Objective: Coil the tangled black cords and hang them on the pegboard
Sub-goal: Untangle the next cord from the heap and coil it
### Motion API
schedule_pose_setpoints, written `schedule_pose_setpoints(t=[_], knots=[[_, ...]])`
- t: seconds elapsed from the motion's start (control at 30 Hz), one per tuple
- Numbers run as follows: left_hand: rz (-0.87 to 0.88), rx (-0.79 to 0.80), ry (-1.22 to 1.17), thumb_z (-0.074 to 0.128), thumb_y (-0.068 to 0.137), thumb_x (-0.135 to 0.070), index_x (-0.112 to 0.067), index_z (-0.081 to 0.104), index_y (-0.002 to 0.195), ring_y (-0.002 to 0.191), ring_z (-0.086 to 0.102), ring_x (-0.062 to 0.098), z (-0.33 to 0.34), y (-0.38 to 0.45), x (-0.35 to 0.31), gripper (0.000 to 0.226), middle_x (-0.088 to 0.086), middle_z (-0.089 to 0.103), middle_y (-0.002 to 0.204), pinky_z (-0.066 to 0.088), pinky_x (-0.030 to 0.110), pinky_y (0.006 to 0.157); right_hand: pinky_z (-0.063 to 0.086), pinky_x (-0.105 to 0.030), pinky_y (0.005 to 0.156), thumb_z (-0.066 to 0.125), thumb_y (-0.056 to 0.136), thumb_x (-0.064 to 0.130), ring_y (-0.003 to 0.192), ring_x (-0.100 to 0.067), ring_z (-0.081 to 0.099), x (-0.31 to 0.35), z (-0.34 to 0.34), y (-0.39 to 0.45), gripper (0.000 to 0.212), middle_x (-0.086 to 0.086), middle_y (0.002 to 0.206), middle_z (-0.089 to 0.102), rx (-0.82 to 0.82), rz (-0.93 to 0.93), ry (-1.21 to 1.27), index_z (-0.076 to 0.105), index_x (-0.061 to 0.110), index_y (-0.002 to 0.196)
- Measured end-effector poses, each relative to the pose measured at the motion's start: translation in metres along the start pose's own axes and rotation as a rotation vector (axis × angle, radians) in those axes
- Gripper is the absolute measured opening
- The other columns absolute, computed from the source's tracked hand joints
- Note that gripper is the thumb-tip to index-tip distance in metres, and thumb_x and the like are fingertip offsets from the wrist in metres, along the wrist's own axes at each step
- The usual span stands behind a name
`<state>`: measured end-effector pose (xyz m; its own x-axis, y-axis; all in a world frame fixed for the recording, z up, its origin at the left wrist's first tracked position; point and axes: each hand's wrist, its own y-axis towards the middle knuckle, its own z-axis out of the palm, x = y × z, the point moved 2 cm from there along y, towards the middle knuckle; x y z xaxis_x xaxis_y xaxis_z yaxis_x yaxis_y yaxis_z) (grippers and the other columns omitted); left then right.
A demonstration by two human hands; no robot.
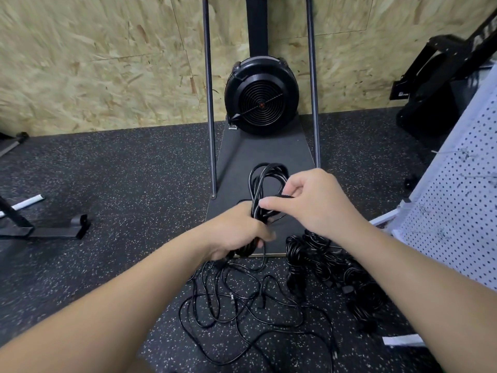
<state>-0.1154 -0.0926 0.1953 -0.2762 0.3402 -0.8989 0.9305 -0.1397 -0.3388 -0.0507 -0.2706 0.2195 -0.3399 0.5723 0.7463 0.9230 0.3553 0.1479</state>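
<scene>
A bundle of thin, glossy black rubber-sheathed cord loops (265,184) is held upright above the dark speckled rubber floor (107,184). The fingers of the left hand (236,232) are curled tightly round the waist of the bundle, so that its loops rise above the fingers and its tail drops below them. The right hand (309,203) is raised just beside the loops, and a black strand is pinched between its thumb and forefinger, apparently being wrapped across the bundle.

Below the left fingers, a loose tangle of thin black cord (250,305) is spread over the floor, joined to the held bundle by the hanging tail. Just to the right of that tangle, several thicker coiled black cords (330,265) are lying in a heap. Beyond the right fingers, a white perforated metal pegboard (451,200) is leaning, well apart from both hands.

The cord is judged to be light, limp and somewhat slippery, with enough springiness for the loops to fan open once released. It is best gripped at the waist where all the loops cross, with the free strand kept taut near the bundle. The plug ends, too blurred to be made out here, are likely to snag in the tangle when the tail is drawn up.
</scene>
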Motion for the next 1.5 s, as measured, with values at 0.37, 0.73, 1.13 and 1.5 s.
schedule_pose_setpoints(t=[0.37,0.73,1.13,1.5], knots=[[0.001,-0.297,-0.175,0.066,0.106,-0.015,-0.019,0.054,0.085,0.056,0.05,0.015,-0.048,0.005,0.008,0.025,0.0,0.056,0.073,0.04,0.026,0.049,0.067,-0.047,0.092,0.077,0.1,0.046,0.098,-0.021,0.082,-0.02,-0.001,0.005,0.048,-0.012,0.09,0.082,0.223,0.119,0.353,0.067,0.002,0.085],[0.184,-0.212,0.142,0.064,0.1,0.002,-0.011,0.075,0.111,0.099,0.076,0.013,-0.005,0.014,0.012,0.021,-0.003,0.084,0.106,0.056,0.029,0.094,0.059,-0.065,0.104,0.055,0.116,0.036,0.117,-0.03,0.075,0.011,0.026,0.012,0.031,-0.013,0.123,0.077,-0.041,0.315,0.978,0.062,0.008,0.106],[0.279,0.078,-0.033,0.065,0.112,-0.02,0.006,0.057,0.092,0.067,0.056,0.032,0.033,0.002,0.002,0.033,0.023,0.055,0.078,0.057,0.047,0.077,0.063,-0.053,0.078,0.053,0.11,0.048,0.075,-0.019,0.065,0.01,0.017,0.004,0.026,-0.003,0.095,0.065,-0.166,0.259,0.614,0.049,0.032,0.129],[0.203,-0.009,-0.281,0.057,0.11,-0.007,-0.006,0.061,0.106,0.061,0.052,0.021,0.021,0.004,0.001,0.005,0.006,0.059,0.076,0.047,0.032,0.059,0.059,-0.052,0.097,0.042,0.116,0.054,0.104,-0.026,0.073,0.006,0.014,0.007,0.054,-0.013,0.114,0.078,0.05,0.225,0.892,0.07,0.01,0.13]])
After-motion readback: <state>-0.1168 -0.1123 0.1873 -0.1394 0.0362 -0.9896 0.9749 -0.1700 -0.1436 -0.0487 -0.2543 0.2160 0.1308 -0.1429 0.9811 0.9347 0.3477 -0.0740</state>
